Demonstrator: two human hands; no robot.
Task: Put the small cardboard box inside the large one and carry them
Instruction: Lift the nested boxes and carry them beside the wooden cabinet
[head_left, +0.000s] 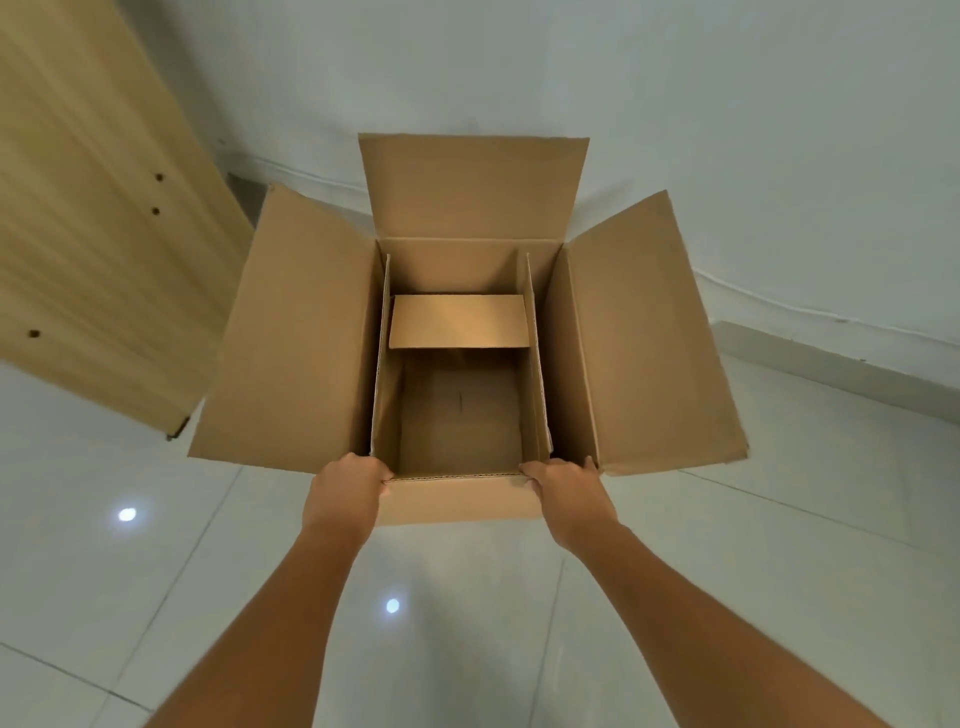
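Note:
The large cardboard box is open in front of me, its left, right and far flaps spread outward. The small cardboard box sits inside it, also open, with its side flaps upright and its far flap folded partly inward. My left hand grips the near left corner of the boxes' rim, fingers curled over the edge. On the near right corner, my right hand holds the rim the same way. I cannot tell whether the boxes rest on the floor or hang in my hands.
A white tiled floor lies below, with two bright light reflections. A light wooden panel stands at the left, close to the large box's left flap. White walls with a skirting rise behind and to the right.

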